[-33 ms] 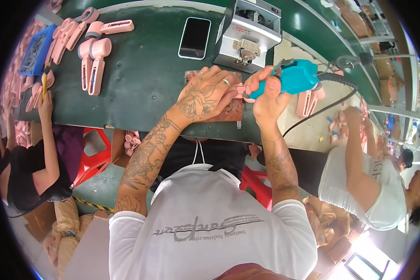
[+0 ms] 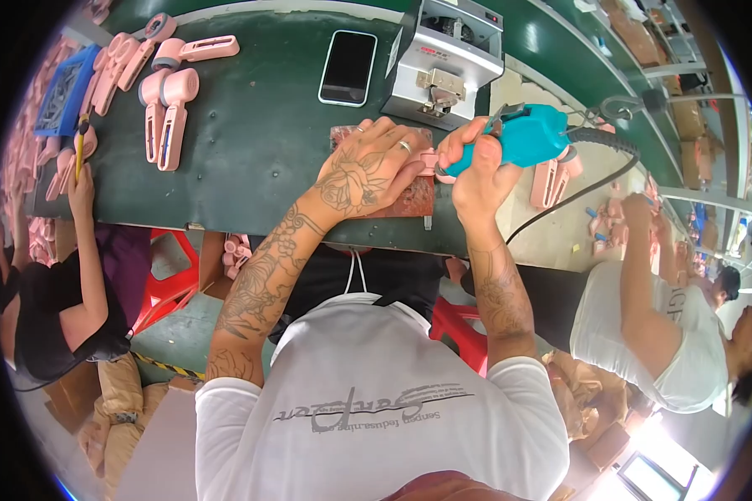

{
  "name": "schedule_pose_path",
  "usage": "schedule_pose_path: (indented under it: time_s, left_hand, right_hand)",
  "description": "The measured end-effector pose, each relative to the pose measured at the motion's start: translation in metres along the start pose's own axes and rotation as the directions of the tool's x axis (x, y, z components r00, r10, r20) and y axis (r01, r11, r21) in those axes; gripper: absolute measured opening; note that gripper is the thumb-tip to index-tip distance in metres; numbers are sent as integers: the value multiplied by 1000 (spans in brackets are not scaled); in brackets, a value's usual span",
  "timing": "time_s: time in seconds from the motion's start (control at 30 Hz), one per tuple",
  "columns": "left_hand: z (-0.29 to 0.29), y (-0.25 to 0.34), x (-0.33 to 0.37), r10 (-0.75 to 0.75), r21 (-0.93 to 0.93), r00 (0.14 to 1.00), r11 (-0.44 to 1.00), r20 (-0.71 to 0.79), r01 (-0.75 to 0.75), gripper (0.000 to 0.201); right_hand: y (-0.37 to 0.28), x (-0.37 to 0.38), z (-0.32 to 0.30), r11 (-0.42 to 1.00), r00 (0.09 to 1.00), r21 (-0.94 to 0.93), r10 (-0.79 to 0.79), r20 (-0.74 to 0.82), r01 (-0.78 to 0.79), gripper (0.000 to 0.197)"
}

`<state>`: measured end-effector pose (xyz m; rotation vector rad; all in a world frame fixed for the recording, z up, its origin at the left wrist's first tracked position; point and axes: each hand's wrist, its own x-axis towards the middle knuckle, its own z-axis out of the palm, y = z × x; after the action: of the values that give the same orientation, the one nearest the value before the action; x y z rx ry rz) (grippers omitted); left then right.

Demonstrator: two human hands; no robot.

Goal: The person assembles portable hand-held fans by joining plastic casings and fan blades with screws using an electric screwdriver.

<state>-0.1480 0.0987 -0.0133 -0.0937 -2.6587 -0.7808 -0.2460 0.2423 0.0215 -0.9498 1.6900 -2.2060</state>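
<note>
My left hand (image 2: 366,167) lies over a reddish-brown pad (image 2: 415,200) on the green table. Its fingers are closed around a pink plastic part (image 2: 427,162), most of which they hide. From the right, my right hand (image 2: 479,171) grips a teal electric screwdriver (image 2: 533,136), with the thumb along its body. The nose of the screwdriver points left at the exposed end of the pink part. Its tip is hidden, so contact is unclear.
A phone (image 2: 348,68) and a grey metal machine (image 2: 444,63) stand beyond my hands. Pink handheld fans (image 2: 170,117) lie at the left, near a blue crate (image 2: 65,90). A black cord (image 2: 566,206) trails from the screwdriver. Co-workers sit on both sides.
</note>
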Motion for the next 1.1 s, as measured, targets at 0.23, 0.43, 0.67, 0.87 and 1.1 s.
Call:
schedule_pose_path:
  time_s: [0.23, 0.43, 0.67, 0.87, 1.1]
  left_hand:
    - [7, -1, 2, 36, -22, 998, 999, -59, -38, 27]
    - [-4, 3, 0, 116, -56, 988, 991, -103, -122, 23]
    - [-41, 1, -48, 67, -76, 931, 992, -360, -101, 33]
    - [-86, 5, -72, -249, -171, 760, 968, -600, 182, 43]
    - [-80, 2, -96, -651, -967, 716, 188, -253, -171, 45]
  right_hand:
    - [4, 1, -4, 999, 999, 40, -3, -38, 4, 45]
    - [-12, -4, 2, 984, 978, 69, 171, -118, -164, 47]
    - [-54, -56, -13, 984, 976, 180, 47, -211, -9, 74]
    - [-42, -76, -18, 993, 981, 118, 6, -194, 17, 75]
    - [-41, -76, -16, 995, 983, 95, 0, -185, 18, 74]
